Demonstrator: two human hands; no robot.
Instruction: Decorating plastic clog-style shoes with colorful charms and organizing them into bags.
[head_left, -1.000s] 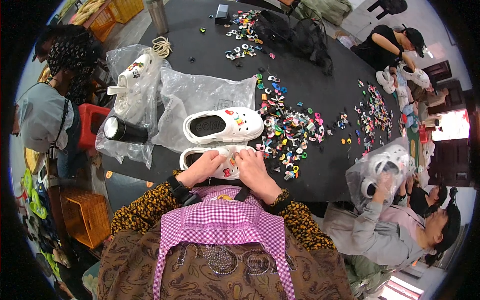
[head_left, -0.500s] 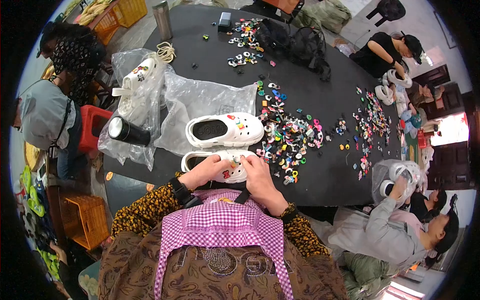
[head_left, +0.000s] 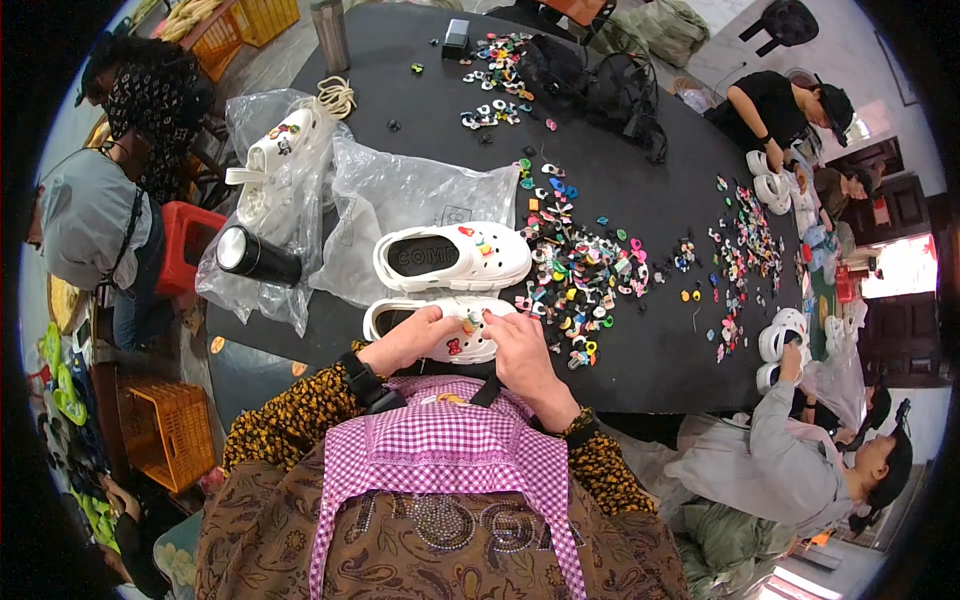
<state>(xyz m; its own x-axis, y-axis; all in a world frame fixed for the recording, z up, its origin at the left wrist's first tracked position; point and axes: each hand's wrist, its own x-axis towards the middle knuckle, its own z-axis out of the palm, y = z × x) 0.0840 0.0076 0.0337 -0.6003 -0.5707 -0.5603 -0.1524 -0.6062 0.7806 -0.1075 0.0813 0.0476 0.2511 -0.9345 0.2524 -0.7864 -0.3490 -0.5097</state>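
Note:
Directly in front of me lies a white clog [head_left: 478,351] with a red bow-like charm [head_left: 454,346] on its upper. My left hand [head_left: 403,340] grips its side, the thumb resting on top. At the toe end, my right hand [head_left: 526,358] is closed on the same clog, its fingertips beside a small pale charm [head_left: 471,323]. Whether the fingertips also pinch a loose piece is hidden. Just beyond, a second white clog [head_left: 500,258] with colourful charms and a dark insole sits on the black table [head_left: 420,110], partly over a clear plastic bag [head_left: 400,185].
Loose charms [head_left: 590,270] are heaped right of the clogs. To the left are a black flask [head_left: 268,260] and a bagged white clog [head_left: 275,155]. A steel tumbler [head_left: 330,38] and black bag [head_left: 600,85] stand farther back. Co-workers [head_left: 770,465] handle clogs along the right side.
My hands keep nearly the same hold on the near clog. At the right, a co-worker's bagged clogs now show outside the plastic; another co-worker's hand has shifted off a clog.

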